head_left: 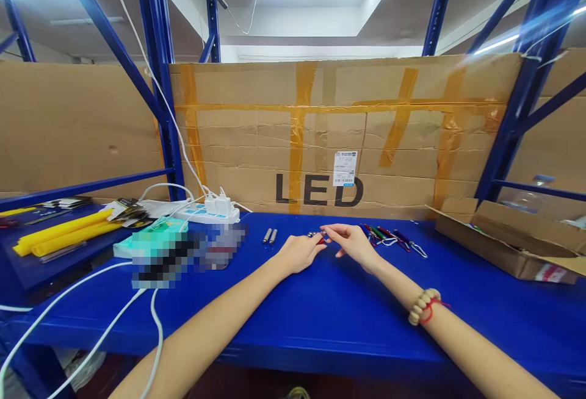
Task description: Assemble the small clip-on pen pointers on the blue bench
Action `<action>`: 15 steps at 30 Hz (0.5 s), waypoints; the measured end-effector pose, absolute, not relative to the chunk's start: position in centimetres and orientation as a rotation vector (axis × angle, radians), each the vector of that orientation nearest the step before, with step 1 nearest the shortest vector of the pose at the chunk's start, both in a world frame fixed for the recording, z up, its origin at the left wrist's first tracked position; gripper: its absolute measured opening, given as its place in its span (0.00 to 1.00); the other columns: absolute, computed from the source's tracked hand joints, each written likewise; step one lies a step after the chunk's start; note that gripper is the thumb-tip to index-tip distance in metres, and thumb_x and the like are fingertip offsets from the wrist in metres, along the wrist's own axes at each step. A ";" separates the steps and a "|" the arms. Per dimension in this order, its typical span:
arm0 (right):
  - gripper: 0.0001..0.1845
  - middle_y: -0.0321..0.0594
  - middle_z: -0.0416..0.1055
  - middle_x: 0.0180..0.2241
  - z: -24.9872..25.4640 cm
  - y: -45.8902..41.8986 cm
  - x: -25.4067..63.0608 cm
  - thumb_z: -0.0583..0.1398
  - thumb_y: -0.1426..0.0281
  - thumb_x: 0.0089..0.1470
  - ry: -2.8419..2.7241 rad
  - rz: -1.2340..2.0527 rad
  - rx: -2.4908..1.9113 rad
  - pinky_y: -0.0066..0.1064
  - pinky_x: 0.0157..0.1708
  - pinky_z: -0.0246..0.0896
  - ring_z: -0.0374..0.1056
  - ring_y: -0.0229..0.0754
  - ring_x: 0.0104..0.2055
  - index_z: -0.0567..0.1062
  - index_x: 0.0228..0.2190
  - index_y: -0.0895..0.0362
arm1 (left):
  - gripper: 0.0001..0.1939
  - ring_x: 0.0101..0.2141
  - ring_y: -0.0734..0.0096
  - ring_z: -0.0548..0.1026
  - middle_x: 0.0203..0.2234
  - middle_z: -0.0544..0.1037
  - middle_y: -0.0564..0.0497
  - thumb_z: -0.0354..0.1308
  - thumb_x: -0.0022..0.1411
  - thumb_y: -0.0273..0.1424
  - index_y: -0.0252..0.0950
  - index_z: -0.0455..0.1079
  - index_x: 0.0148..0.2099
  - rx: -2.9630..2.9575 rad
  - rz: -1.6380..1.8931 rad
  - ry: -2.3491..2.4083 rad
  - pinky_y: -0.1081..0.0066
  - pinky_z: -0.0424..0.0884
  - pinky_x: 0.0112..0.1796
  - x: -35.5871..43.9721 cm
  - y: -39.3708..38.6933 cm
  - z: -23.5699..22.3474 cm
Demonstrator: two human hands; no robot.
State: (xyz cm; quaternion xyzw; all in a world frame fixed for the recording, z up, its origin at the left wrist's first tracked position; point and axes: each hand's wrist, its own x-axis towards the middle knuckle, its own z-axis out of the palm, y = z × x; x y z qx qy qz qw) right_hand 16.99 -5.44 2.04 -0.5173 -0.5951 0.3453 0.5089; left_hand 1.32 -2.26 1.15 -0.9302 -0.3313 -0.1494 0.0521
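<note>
Across the far side of the blue table (320, 319) stood a cardboard sheet (259, 143) lettered LED, banded with orange-brown tape (297, 143) and bearing a white label (345, 169). At far left lay a white power strip (195, 213); nearer was a teal box (132, 244), with two yellow tubes (77, 238) to its left. White cables (159, 326) trailed at near left. An open cardboard box (489, 248) sat at right, a clear bottle (531, 194) beyond.

Two hands (298, 254), two silver cylinders (273, 237), one open box (494, 246), one beaded bracelet (417, 307), one power strip (198, 213).
</note>
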 end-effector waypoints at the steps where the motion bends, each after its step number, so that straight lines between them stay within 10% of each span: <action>1: 0.22 0.43 0.71 0.33 2.0 -5.5 17.0 0.61 0.60 0.43 -1.443 0.807 -1.259 0.17 0.13 0.62 0.66 0.38 0.33 0.75 0.38 0.63 | 0.18 0.39 0.62 0.73 0.40 0.74 0.48 0.36 0.67 0.38 0.38 0.57 0.53 -2.827 -0.454 -1.023 0.69 0.68 0.35 1.3 -2.3 1.2; 15: 0.30 0.43 0.71 0.29 2.2 -5.5 18.0 0.62 0.52 0.37 -1.590 0.740 -1.390 0.16 0.14 0.56 0.63 0.36 0.30 0.76 0.37 0.62 | 0.14 0.39 0.59 0.73 0.39 0.74 0.47 0.36 0.67 0.38 0.38 0.59 0.46 -2.907 -0.615 -1.127 0.67 0.68 0.35 0.8 -2.1 0.8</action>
